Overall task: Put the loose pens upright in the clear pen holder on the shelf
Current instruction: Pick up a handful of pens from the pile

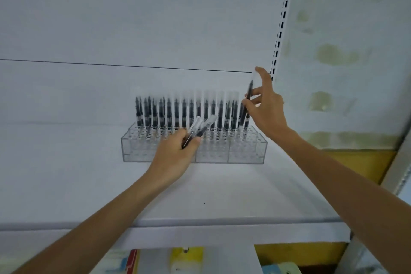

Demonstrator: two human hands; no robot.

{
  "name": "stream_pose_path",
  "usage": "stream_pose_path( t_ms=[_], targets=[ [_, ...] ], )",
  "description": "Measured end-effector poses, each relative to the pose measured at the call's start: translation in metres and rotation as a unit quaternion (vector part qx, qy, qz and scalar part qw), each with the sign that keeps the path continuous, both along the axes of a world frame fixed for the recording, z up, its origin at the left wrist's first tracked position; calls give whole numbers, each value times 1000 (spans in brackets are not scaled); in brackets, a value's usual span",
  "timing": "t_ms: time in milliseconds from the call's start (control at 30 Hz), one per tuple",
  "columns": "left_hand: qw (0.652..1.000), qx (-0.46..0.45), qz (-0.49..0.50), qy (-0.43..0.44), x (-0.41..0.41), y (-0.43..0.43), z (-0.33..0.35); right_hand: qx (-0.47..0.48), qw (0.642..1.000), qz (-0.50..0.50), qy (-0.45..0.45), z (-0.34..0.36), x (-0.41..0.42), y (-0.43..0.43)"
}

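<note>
On shelf (84,184), clear holder (244,151), black pens (176,113)

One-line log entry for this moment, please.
step: pen placement | right hand: pinches pen at right end of pen holder | left hand: grips spare pens | standing pens: fill back rows

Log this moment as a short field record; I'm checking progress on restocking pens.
holder: clear pen holder on the shelf, back rows full of upright pens
left grip: holds a few loose pens in front of the holder
right grip: pinches one pen, nearly upright, at the holder's right end
front holes: look unfilled
</note>
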State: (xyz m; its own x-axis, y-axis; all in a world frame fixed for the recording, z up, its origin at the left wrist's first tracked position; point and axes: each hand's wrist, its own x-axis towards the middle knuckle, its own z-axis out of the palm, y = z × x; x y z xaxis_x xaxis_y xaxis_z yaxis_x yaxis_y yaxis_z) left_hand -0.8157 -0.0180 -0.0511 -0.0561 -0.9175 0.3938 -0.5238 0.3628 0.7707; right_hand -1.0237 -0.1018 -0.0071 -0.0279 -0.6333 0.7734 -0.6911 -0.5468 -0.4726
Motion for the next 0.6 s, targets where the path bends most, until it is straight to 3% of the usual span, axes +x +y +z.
stream_pose_path(
  t_ms=[233, 367, 600],
  targets=[
    [1000, 2, 7, 13, -11, 1, 3, 92, 993, 14, 73, -14, -4, 1],
    [1000, 11, 4, 19, -13, 2, 2, 54, 993, -24, 101, -10, -10, -5],
    [997, 46, -17, 64, -31, 2, 4, 55, 993, -6, 104, -2, -11, -1]
  ],
)
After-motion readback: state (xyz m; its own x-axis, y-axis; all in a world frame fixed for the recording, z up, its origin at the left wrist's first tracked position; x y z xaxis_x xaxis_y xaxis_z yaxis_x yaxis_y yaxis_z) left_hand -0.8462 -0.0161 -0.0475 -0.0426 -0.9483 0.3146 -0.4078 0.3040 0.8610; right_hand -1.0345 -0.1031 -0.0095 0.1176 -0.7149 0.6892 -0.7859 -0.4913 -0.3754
